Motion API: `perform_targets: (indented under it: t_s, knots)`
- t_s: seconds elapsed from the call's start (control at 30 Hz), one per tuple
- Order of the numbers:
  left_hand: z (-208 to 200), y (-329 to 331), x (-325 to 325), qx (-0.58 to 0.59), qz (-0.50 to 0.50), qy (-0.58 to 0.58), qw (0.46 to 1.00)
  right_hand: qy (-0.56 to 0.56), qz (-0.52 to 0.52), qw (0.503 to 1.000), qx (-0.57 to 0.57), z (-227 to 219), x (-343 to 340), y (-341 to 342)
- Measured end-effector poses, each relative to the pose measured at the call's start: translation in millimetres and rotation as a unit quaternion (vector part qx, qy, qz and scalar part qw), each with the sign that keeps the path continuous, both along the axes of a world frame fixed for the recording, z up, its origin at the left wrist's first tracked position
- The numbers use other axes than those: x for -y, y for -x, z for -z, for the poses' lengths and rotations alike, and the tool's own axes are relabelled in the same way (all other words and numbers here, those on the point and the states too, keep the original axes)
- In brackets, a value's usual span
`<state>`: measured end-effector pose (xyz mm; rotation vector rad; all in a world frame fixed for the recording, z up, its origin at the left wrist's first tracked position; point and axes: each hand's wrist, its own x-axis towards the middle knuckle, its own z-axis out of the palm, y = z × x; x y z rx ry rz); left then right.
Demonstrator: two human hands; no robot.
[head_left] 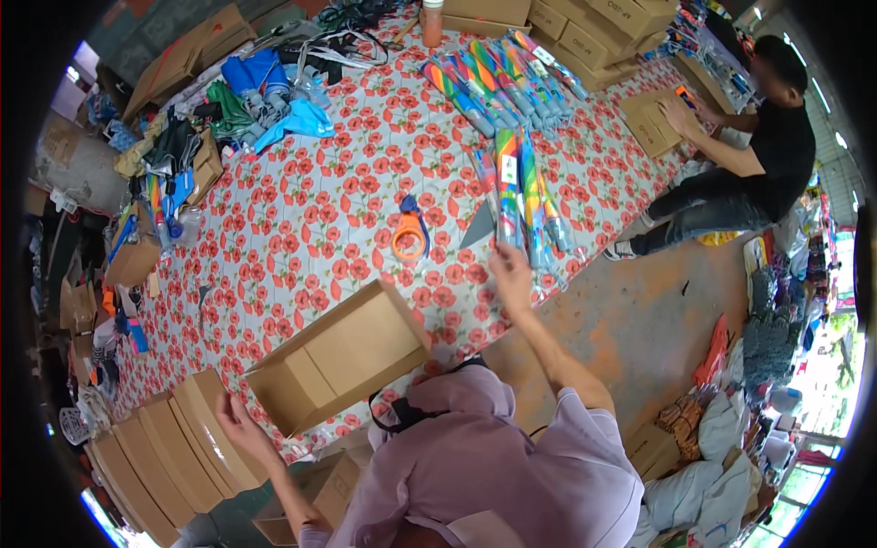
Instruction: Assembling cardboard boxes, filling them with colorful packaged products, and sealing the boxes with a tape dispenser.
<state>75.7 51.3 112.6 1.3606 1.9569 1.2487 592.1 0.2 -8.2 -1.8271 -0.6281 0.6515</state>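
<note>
An open cardboard box (361,340) lies tilted on the flowered tablecloth in front of me, with nothing inside. My left hand (243,426) is beside the box's left end, fingers apart and holding nothing. My right hand (512,270) reaches to the near end of a small group of folded umbrellas (528,196) in rainbow-coloured sleeves; its fingers are curled at the end of one. A dark grey pointed flap (477,226) sticks out left of that group. Left of it lies an orange tape roll (410,239) with a blue part on top.
More folded umbrellas (498,80) lie in rows farther back. Flattened cartons (169,446) stack at the near left; closed boxes (594,36) stand at the far right. A loose pile of umbrellas (265,100) covers the far left. A co-worker (767,137) handles a carton (650,123) on the right.
</note>
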Motion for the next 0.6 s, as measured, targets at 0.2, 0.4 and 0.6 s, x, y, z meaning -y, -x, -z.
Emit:
perform_targets:
  t_s: [0.2, 0.4, 0.6]
  knots:
    - [-60, -293, -76, 0.066, 0.336, 0.149, 0.928, 0.105, -0.075, 0.924, 0.361, 68, -38, -157]
    - [168, -557, -117, 0.101, 0.377, 0.301, 0.87, 0.077, -0.078, 0.973, 0.205, 80, -37, -170]
    - [226, -586, -114, 0.143, 0.374, 0.368, 0.839, -0.04, -0.121, 0.988, -0.085, 79, -57, -170]
